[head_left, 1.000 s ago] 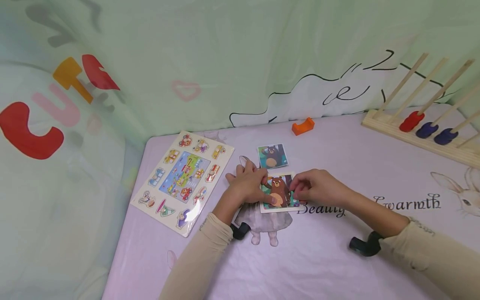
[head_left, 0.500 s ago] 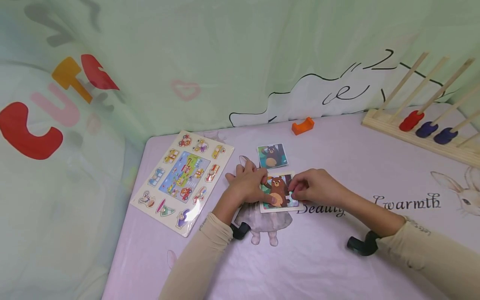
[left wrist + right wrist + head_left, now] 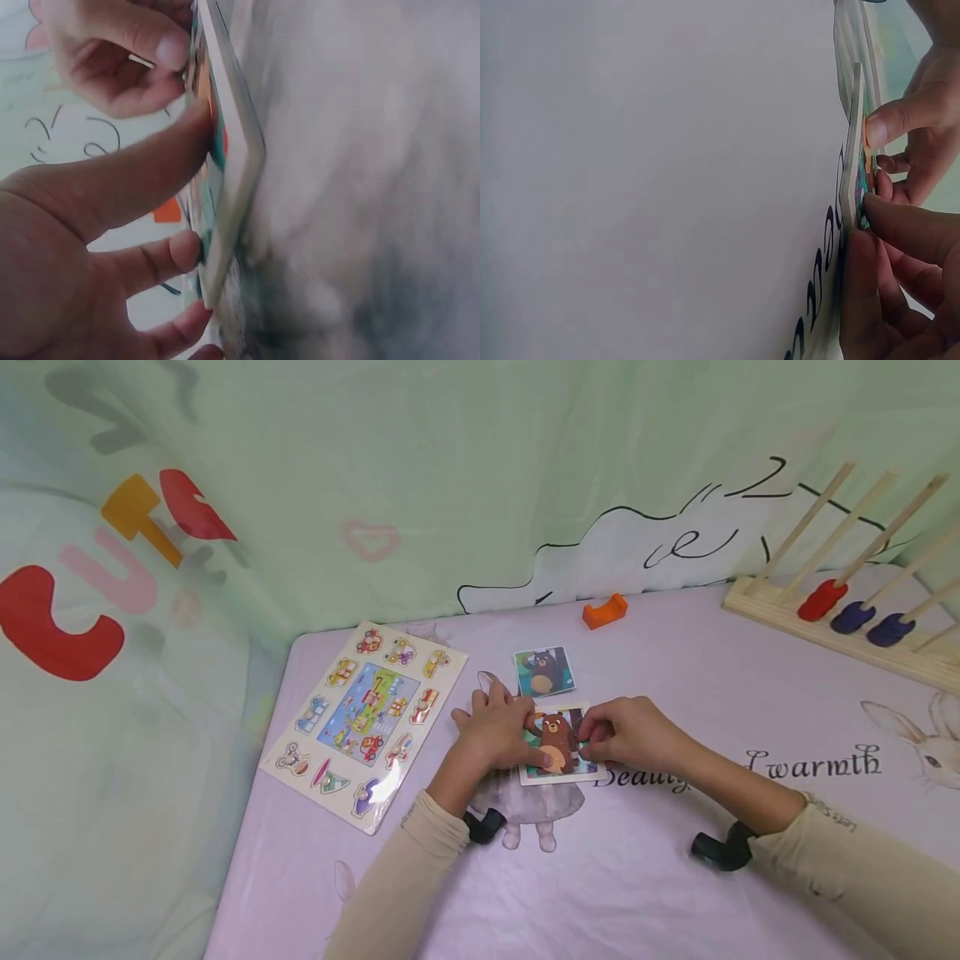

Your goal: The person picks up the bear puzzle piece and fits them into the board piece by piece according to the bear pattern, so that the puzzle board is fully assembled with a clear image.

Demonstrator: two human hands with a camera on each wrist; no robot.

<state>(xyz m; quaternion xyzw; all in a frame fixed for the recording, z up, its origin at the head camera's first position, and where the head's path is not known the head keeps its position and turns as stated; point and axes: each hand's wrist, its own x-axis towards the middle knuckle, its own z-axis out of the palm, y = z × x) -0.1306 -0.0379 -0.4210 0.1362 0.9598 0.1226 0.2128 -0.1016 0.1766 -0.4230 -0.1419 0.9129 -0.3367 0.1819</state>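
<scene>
A small bear jigsaw puzzle (image 3: 557, 731) in a pale frame lies in the middle of the table. My left hand (image 3: 491, 727) holds it from the left, thumb on the bear's belly and fingertips at the upper left edge, as the left wrist view also shows. On its right side, my right hand (image 3: 633, 733) pinches at a puzzle piece with thumb and forefinger; the fingers hide most of that piece. In the right wrist view, the right thumb (image 3: 907, 225) lies on the puzzle's face near a corner. A matching bear picture card (image 3: 543, 672) lies just beyond the puzzle.
A wooden vehicle peg puzzle (image 3: 367, 722) lies to the left. An orange bracket-shaped block (image 3: 605, 612) sits near the back edge. At the back right stands a wooden counting rack (image 3: 847, 631) with upright pegs and red and blue beads. A printed cloth (image 3: 600, 877) covers the table.
The right fingers have shifted slightly left and up over the puzzle's right side, and the right forearm has drawn slightly left. My left hand stays on the puzzle.
</scene>
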